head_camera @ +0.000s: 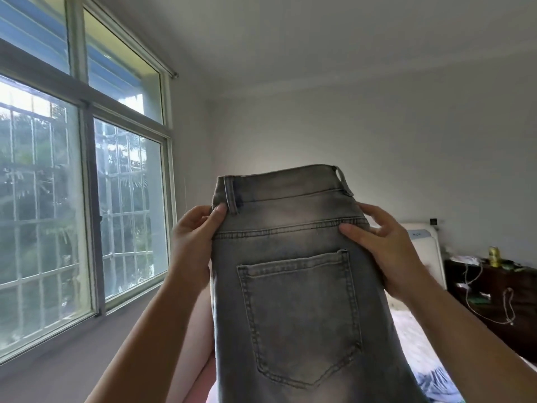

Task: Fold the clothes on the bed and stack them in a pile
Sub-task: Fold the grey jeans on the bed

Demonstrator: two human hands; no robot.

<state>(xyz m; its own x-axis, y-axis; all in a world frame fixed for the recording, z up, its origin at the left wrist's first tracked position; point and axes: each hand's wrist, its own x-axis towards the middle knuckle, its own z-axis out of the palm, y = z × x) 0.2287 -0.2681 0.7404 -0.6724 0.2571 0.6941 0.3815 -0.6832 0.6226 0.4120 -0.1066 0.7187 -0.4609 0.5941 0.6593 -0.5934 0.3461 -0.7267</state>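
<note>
**Two hands (194, 237) (386, 245) hold grey jeans (290, 301) up by the waist**

Both hands are raised in front of the camera with the faded grey jeans stretched between them; the jeans hang in the air over the bed (412, 341), not lying on it; the waistband is at the top and the legs drop out of view at the bottom edge. One back pocket (299, 315) faces the camera, and the garment looks folded lengthwise, so that only this half shows. The left hand grips the left edge just below the waistband; its thumb (219, 212) presses flat on the near side beside a belt loop (231, 194), and its fingers curl round the seam to the far side. The right hand grasps the right edge at about the same height; its thumb (350, 229) lies on the near face along the stitched seam, while its fingers wrap over the edge.

Several panes of a large window (87, 175) fill the left side, with a grille and greenery outside. Behind the right hand stands a white headboard (427, 245); next to it a dark cabinet (499, 309) carries a yellow can (494, 256) and loose white cables (472, 282). A blue striped cloth (436, 383) lies on the bed near the lower right; pale pink fabric (200, 330) shows to the left of the jeans, and I cannot tell what it is.
</note>
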